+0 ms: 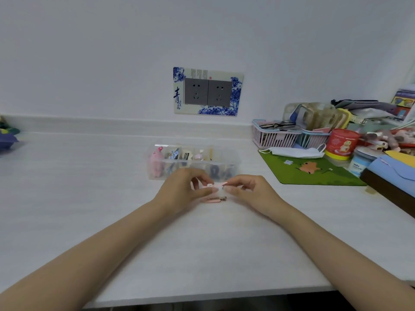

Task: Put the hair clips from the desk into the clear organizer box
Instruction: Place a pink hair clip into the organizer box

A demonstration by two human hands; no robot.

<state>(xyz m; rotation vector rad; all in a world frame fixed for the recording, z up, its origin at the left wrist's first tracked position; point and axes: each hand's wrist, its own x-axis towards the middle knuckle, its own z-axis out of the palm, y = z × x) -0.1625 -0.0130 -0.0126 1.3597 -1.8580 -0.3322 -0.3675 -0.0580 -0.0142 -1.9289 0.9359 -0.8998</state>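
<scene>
Hair clip (213,187) | long axis left-right | both hands' fingers (203,192) pinching its ends

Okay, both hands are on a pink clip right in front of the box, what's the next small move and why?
Probably lift the pink clip forward over the box and drop it into a compartment. The left hand and right hand both pinch it just above the desk, the box sits open right behind them, and another clip lies underneath, waiting.
</scene>
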